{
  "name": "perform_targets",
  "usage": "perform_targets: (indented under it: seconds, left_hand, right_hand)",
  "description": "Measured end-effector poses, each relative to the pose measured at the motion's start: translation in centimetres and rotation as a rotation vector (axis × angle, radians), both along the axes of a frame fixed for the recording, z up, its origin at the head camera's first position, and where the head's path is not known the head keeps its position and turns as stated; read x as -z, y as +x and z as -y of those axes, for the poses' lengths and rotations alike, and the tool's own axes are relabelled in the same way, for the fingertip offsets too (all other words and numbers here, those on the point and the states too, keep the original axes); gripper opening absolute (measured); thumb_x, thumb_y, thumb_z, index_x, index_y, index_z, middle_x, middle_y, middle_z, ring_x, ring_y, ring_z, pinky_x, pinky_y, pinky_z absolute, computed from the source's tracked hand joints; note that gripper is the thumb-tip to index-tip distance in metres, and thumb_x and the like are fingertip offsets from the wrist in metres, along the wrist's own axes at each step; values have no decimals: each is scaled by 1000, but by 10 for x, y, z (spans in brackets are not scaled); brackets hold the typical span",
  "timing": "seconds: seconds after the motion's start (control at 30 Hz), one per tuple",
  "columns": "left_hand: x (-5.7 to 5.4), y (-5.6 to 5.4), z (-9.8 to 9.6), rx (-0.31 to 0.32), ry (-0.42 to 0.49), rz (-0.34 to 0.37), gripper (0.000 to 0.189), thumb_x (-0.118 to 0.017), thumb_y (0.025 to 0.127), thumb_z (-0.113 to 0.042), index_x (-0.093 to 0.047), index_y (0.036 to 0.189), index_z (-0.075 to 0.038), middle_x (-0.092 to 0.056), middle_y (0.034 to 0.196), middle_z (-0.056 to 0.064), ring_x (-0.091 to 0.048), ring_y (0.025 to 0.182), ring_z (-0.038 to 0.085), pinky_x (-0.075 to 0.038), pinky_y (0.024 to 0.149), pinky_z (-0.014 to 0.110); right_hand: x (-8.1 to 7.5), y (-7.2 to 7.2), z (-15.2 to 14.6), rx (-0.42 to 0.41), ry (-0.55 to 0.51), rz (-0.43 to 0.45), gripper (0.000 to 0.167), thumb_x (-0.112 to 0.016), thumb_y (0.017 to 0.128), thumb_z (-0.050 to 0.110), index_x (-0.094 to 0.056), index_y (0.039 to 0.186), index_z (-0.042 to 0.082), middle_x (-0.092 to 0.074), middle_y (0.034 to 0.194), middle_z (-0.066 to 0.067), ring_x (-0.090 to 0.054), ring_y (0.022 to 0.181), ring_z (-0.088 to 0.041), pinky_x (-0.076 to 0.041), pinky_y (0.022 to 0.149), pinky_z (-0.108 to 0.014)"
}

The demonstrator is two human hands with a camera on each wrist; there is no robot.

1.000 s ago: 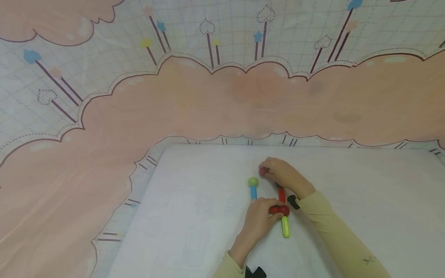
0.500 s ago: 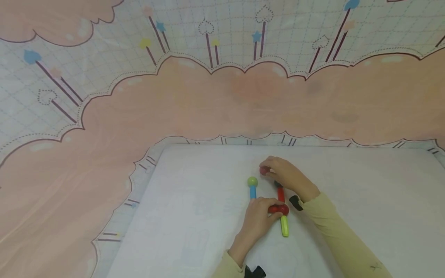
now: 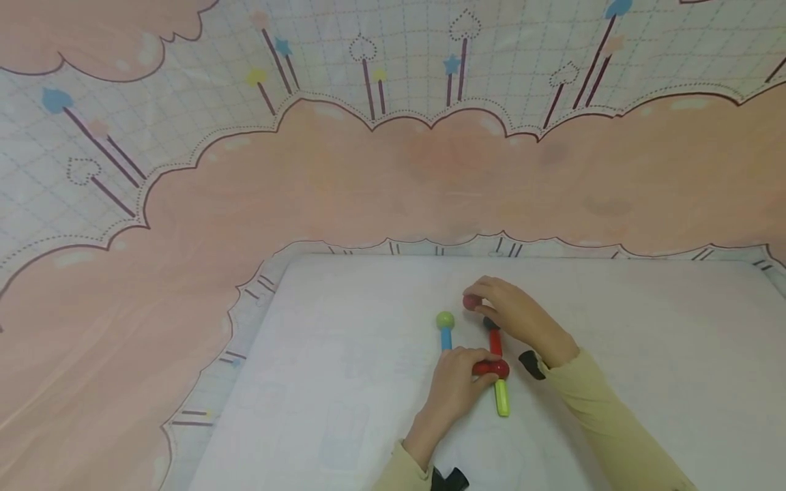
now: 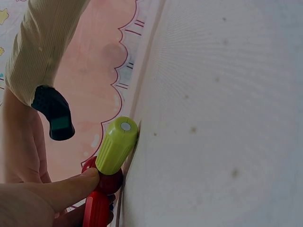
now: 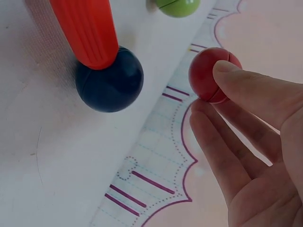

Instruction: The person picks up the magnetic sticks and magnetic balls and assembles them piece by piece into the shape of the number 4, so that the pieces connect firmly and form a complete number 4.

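My right hand (image 3: 518, 310) pinches a red ball (image 5: 206, 75) between thumb and fingertips, near the far side of the white surface. My left hand (image 3: 454, 382) grips a second red ball (image 3: 501, 369) and the short red rod (image 3: 483, 369) beside it, thumb pressed on the joint. A yellow-green rod (image 4: 113, 144) sticks out of that ball toward me. From its far side runs another red rod (image 5: 90, 33), which ends in a dark blue ball (image 5: 110, 80). Left of these, a light blue rod (image 3: 446, 338) carries a green ball (image 3: 445, 320); its near end is hidden behind my left hand.
The pieces lie on a white tabletop (image 3: 319, 382), whose far edge runs just beyond my right hand. Past it spreads a peach cloth (image 3: 368, 184) printed with scalloped outlines and candle-like shapes. A black wrist device (image 4: 54, 113) sits at my right sleeve cuff.
My right hand has shifted slightly to the right with the red ball in its fingers, showing more of the dark blue ball. The left hand keeps its hold.
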State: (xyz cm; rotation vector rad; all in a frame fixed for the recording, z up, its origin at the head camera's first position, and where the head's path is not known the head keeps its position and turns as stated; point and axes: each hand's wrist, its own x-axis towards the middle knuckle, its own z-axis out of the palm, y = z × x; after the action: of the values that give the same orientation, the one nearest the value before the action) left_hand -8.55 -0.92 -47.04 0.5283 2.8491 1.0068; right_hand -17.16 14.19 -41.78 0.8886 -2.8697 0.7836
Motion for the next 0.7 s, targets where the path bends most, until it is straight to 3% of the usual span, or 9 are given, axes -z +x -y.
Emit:
perform_targets:
  seconds: [0.7]
  left_hand:
    - [0, -1, -1, -8, 0, 20, 27, -78, 86, -25, -75, 113, -28, -73, 102, -13, -52, 85, 3, -39, 77, 19]
  right_hand:
    - [-12, 27, -18, 21, -9, -125, 31, -78, 84, 5, -69, 114, 10, -67, 110, -4, -64, 103, -21, -56, 92, -41]
